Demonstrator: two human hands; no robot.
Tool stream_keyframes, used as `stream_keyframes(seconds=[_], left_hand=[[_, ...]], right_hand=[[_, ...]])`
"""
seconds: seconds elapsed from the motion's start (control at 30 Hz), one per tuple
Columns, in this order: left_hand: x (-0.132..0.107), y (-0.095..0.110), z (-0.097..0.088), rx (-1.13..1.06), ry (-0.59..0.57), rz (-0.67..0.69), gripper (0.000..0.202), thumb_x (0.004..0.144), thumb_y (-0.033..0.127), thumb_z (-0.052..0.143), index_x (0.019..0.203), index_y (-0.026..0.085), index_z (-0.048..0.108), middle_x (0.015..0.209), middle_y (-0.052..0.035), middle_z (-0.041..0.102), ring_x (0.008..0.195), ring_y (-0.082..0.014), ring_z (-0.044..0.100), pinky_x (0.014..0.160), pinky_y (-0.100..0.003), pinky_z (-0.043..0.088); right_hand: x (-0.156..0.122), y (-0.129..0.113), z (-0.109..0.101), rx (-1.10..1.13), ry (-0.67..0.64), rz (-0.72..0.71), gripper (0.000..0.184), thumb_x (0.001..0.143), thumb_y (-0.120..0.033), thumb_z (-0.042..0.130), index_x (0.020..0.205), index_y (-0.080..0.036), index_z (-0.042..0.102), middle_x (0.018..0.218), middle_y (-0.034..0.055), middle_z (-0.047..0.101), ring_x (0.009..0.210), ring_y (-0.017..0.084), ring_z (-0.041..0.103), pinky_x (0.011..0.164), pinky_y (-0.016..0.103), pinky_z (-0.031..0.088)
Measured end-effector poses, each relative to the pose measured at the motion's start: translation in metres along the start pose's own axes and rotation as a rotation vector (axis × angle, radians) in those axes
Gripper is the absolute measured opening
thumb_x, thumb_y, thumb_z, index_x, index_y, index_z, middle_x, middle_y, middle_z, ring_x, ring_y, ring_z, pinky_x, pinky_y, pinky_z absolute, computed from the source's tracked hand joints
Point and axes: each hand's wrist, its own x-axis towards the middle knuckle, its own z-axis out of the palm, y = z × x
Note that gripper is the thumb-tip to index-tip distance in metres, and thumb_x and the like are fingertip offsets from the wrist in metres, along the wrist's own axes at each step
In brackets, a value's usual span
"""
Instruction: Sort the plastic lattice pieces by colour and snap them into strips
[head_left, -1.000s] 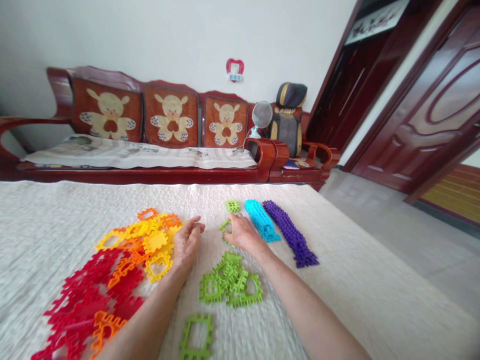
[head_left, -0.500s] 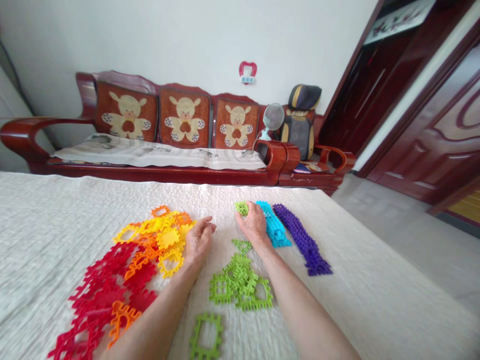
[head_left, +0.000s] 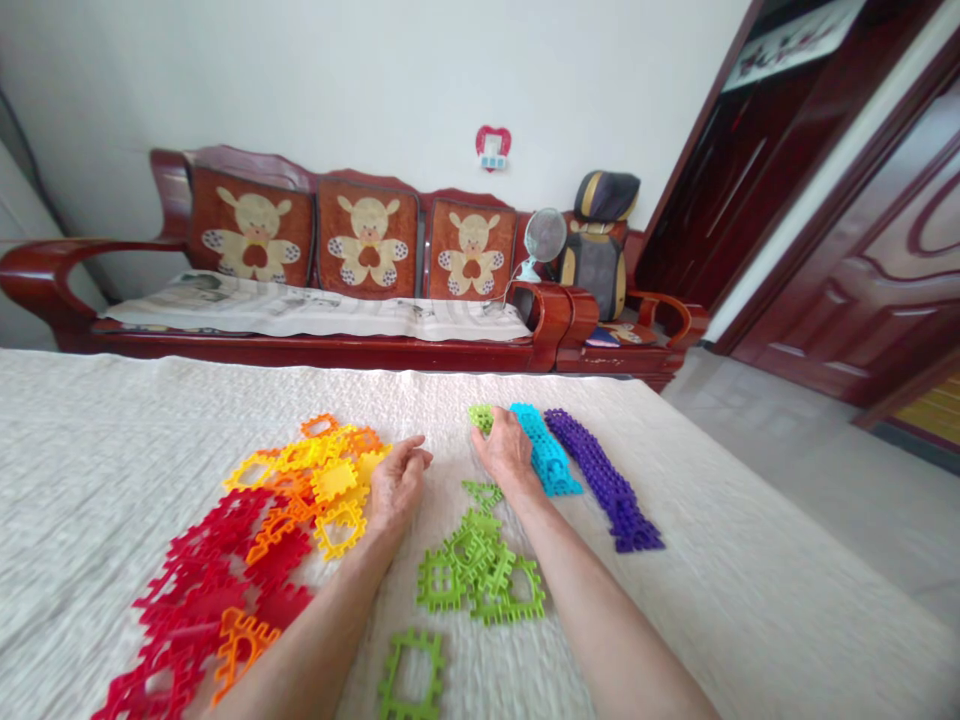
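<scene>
My right hand [head_left: 502, 448] has its fingers closed on a small stack of green plastic building pieces [head_left: 480, 417] near the back of the table. Just right of it runs a row of blue pieces [head_left: 546, 450], and beyond that a longer purple row [head_left: 600, 475]. My left hand [head_left: 399, 482] rests with loosely stretched fingers and nothing in them, at the right edge of the yellow pieces [head_left: 334, 480]. Between my forearms lies a loose heap of green pieces [head_left: 476, 560], with a green triangle [head_left: 482, 493] above it and a green square frame [head_left: 412, 672] closer to me.
Red pieces [head_left: 214, 570] with several orange ones [head_left: 244, 645] spread at the left, partly under my left forearm. A pale textured cloth [head_left: 720, 600] covers the table. Behind it stand a wooden sofa [head_left: 360, 352] with bear cushions and a small fan [head_left: 545, 235].
Hardly anything differs. The view has shifted very slightly, and both hands keep their places by the same pieces.
</scene>
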Motion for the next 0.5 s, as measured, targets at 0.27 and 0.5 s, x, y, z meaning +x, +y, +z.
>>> stream_keyframes(seconds=[0.27, 0.5], left_hand=[[0.003, -0.006, 0.0, -0.012, -0.007, -0.022, 0.038, 0.075, 0.035, 0.052, 0.108, 0.019, 0.066, 0.083, -0.0031, 0.071, 0.077, -0.0163, 0.064, 0.07, -0.028, 0.047], [0.0, 0.0, 0.001, -0.032, -0.002, 0.006, 0.036, 0.075, 0.034, 0.052, 0.104, 0.018, 0.066, 0.08, -0.003, 0.07, 0.074, -0.0162, 0.064, 0.072, -0.029, 0.048]], right_hand=[[-0.011, 0.002, 0.003, 0.102, 0.065, -0.132, 0.026, 0.084, -0.029, 0.056, 0.107, -0.016, 0.059, 0.109, 0.0111, 0.059, 0.098, 0.022, 0.057, 0.081, 0.03, 0.045], [-0.034, 0.016, -0.011, 0.277, -0.191, -0.286, 0.013, 0.079, -0.016, 0.057, 0.089, -0.016, 0.065, 0.09, 0.0057, 0.065, 0.085, 0.017, 0.059, 0.079, 0.027, 0.043]])
